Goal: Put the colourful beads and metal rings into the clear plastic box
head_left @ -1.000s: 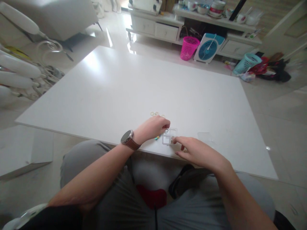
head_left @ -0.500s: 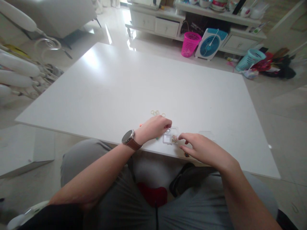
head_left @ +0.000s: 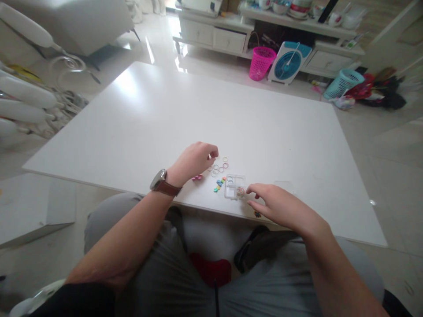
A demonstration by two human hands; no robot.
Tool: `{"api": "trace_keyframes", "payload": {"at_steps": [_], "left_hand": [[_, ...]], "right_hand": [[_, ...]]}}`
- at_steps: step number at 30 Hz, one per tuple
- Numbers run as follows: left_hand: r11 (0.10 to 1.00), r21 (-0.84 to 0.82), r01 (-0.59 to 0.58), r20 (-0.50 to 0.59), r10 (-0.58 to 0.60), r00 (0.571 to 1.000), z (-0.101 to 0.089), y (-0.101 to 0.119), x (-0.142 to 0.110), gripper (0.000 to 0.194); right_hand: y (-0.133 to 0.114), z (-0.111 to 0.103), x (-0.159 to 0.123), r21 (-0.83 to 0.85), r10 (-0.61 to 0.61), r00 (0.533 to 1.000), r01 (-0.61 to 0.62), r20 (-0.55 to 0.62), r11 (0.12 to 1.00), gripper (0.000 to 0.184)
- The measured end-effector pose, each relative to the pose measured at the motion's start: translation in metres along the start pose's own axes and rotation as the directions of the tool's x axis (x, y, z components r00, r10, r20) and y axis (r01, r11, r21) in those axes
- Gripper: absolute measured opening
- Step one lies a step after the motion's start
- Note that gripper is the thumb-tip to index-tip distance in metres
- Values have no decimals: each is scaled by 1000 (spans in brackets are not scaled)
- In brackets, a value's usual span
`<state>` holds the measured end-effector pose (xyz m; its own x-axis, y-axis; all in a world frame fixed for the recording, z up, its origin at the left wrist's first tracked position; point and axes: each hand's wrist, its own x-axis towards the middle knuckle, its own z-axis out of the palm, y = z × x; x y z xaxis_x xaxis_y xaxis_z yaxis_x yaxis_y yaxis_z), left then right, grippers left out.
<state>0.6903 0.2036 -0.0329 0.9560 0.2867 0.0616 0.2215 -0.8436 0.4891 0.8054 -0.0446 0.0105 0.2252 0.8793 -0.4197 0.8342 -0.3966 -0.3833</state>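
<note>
A small clear compartment box [head_left: 234, 186] sits near the front edge of the white table [head_left: 158, 114]. My right hand [head_left: 280, 207] rests beside it on the right, fingers curled, its fingertips touching the box's right side. My left hand [head_left: 194, 159], with a brown-strapped watch on its wrist, hovers over a scatter of small rings [head_left: 219, 167], thumb and forefinger pinched together; what they pinch is too small to make out. Tiny coloured beads [head_left: 219, 183] and a pink piece [head_left: 197, 177] lie between the rings and the box.
A clear lid [head_left: 284, 185] lies right of the box. Beyond the table stand a pink basket [head_left: 261, 64], a blue fan [head_left: 289, 64], a teal basket [head_left: 343, 84] and a low white cabinet [head_left: 228, 39]. White chairs [head_left: 26, 97] crowd the left.
My left hand has moved from the box up and left to the rings, uncovering the coloured beads. My right hand has stayed beside the box.
</note>
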Motion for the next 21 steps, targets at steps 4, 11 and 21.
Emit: {"api": "trace_keyframes", "payload": {"at_steps": [4, 11, 21], "left_hand": [[997, 41, 66, 43, -68, 997, 1, -7, -1, 22], [995, 102, -7, 192, -13, 981, 30, -6, -1, 30], [973, 230, -1, 271, -63, 961, 33, -1, -3, 21]], "right_hand": [[2, 2, 2, -7, -1, 1000, 1, 6, 1000, 21], [1, 4, 3, -12, -21, 1000, 21, 1, 1000, 24], [3, 6, 3, 1, -37, 999, 37, -8, 999, 27]]}}
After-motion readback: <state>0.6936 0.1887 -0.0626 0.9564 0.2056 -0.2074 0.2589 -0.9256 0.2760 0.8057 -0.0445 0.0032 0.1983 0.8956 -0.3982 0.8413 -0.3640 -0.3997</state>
